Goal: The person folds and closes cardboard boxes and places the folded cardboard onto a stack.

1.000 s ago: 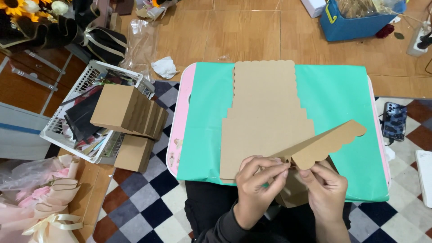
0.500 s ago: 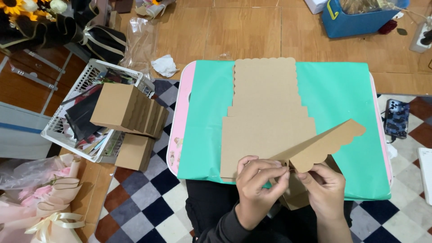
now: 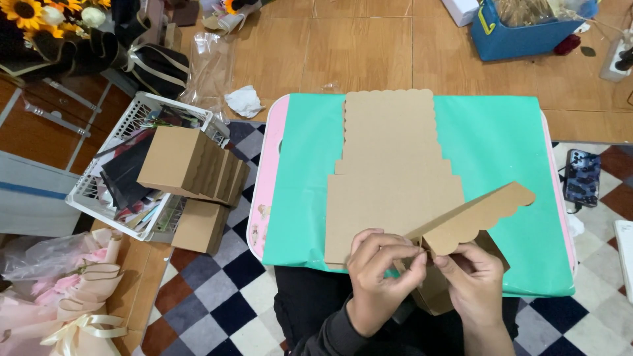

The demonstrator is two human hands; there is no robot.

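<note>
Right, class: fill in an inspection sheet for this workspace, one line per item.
Surface: green-covered table, pink edge.
Job's things: flat brown cardboard box blank; scalloped flap raised.
Clutter: folded boxes on white basket; crumpled tissue; phone.
Grippers: left hand and right hand pinch the cardboard at the flap's base.
Cables: power strip, top right.
Surroundings: blue bin, sunflowers, pink bouquet.

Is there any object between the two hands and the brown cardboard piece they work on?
No. The left hand and the right hand already touch the scalloped cardboard flap at its near corner, over the green table cover. Nothing visible lies between them.
</note>
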